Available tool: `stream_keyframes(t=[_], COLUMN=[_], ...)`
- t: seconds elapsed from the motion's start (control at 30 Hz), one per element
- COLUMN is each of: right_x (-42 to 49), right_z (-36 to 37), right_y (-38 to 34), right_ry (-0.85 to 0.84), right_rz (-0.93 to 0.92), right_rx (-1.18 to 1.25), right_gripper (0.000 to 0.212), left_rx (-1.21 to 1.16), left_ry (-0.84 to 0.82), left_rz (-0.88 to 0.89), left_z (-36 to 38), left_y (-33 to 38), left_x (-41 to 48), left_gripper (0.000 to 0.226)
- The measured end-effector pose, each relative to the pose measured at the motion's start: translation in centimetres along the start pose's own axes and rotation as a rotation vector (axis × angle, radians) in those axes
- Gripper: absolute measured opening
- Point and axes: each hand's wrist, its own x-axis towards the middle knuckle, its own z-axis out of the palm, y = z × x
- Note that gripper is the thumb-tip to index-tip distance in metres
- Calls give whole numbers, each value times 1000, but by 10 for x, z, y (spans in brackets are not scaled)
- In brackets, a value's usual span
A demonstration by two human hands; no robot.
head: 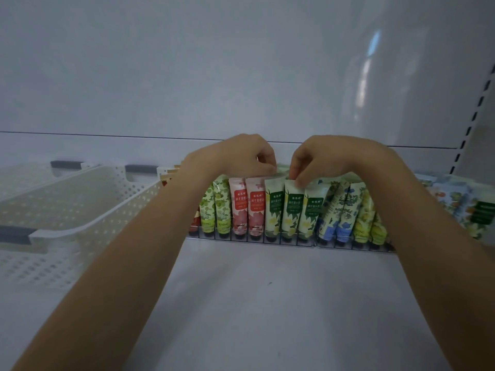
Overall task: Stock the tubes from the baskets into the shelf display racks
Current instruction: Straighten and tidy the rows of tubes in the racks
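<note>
A wire display rack (257,241) on the white shelf holds a row of upright tubes: green-patterned tubes (215,210), pink floral tubes (247,210), pale green tubes with dark labels (290,210) and blue floral tubes (337,212). My left hand (246,153) hovers with curled fingers over the tops of the pink tubes and the leftmost pale green tube; what it holds is hidden. My right hand (318,159) pinches the top edge of the middle pale green tube.
Two white perforated baskets (80,207) stand on the shelf at the left; I see no tubes in them. More tubes (466,207) lie at the far right. The shelf's back wall rises behind the rack, with a slotted upright (471,116) at right. Bare shelf surface (267,303) lies before the rack.
</note>
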Motion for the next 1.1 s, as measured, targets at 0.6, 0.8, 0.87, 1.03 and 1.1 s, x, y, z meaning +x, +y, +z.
stream_keyframes(t=[0.6,0.8,0.87,1.03,1.1], right_x=[-4,-12,-10,-7,-7], right_z=[-9,-14,-11,-10,-9], right_y=[9,21,22,20,21], right_ry=[88,-43,-43,-36,-28], right_rz=[-9,93,117,85,74], right_rx=[20,-42,-67,-61,-53], right_gripper=[11,13,13,16,17], left_rx=[-29,-42,-51,-70,-89], left_ry=[-54,-57,-64,-80,-93], left_rz=[8,5,3,1,4], left_z=[2,4,5,5,4], left_y=[0,0,1,0,0], left_x=[0,0,0,0,0], left_gripper=[15,13,11,13,13])
